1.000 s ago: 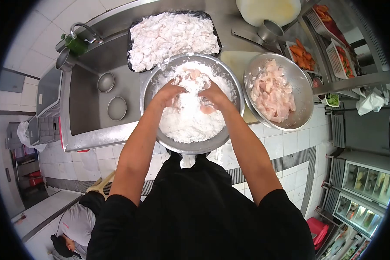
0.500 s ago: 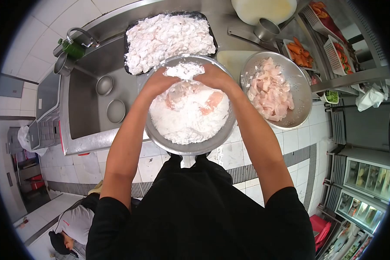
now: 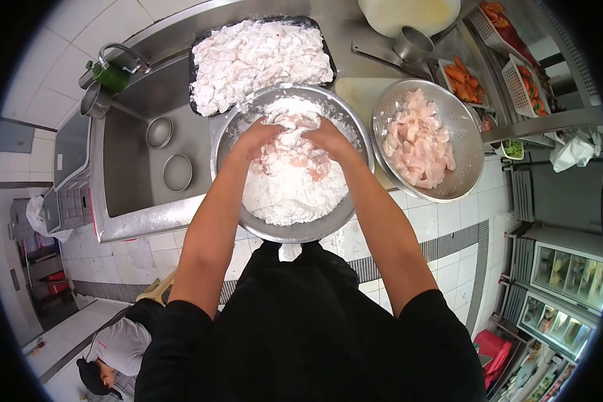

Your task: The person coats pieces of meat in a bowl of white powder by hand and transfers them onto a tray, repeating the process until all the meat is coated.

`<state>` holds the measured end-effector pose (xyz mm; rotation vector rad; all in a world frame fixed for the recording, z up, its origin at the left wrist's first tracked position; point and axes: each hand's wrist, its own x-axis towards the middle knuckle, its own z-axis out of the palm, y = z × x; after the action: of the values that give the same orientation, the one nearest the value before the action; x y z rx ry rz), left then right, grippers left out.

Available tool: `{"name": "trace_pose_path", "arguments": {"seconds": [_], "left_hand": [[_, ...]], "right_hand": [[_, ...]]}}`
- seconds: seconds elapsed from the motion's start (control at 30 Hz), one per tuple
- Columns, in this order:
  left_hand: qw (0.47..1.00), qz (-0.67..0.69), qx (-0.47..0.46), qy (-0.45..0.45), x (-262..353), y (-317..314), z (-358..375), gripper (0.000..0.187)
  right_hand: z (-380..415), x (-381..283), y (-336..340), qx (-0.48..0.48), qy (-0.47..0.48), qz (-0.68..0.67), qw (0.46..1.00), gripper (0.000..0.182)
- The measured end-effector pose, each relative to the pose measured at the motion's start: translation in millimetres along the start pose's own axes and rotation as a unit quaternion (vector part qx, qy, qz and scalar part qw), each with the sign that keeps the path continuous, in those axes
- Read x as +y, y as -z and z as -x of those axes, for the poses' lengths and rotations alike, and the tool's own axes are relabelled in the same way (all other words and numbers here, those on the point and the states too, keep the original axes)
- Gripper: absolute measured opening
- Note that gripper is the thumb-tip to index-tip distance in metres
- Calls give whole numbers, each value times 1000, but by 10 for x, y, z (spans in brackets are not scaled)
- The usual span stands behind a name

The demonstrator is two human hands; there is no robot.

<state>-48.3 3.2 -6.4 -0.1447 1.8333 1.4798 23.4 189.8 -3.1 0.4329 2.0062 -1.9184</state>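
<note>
A large steel bowl point(image 3: 295, 233) holds white flour point(image 3: 291, 201) with pale pink raw chicken pieces point(image 3: 313, 165) partly coated in it. My left hand point(image 3: 256, 137) and my right hand point(image 3: 329, 139) are both inside the bowl, fingers curved inward around floury chicken between them. Some fingertips are hidden by flour. Right of the bowl, a perforated steel colander point(image 3: 467, 144) contains uncoated raw chicken strips point(image 3: 419, 141). Behind the bowl lies a black tray point(image 3: 327, 50) heaped with flour-coated pieces point(image 3: 261, 60).
At left is a steel sink point(image 3: 130, 154) with two small round strainers and a tap point(image 3: 124, 48). A cutting board point(image 3: 362, 90), a saucepan point(image 3: 413, 44) and carrots point(image 3: 463, 82) are at the back right. Another person point(image 3: 117, 348) is at lower left.
Both hands have come lower and nearer to me, from the bowl's far rim into the flour. The heap of flour they lifted has dropped, and more pink chicken shows.
</note>
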Motion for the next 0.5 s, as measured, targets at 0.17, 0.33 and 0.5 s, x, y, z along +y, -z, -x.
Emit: {"name": "trace_pose_path", "arguments": {"seconds": [0.17, 0.33, 0.5], "left_hand": [[985, 136, -102, -12, -6, 161, 91, 61], [995, 41, 70, -65, 70, 227, 175, 68], [941, -292, -25, -169, 387, 302, 728, 64]], "right_hand": [[-36, -279, -154, -5, 140, -37, 989, 57], [179, -659, -83, 63, 159, 232, 958, 52], [411, -714, 118, 28, 127, 367, 921, 51]]}}
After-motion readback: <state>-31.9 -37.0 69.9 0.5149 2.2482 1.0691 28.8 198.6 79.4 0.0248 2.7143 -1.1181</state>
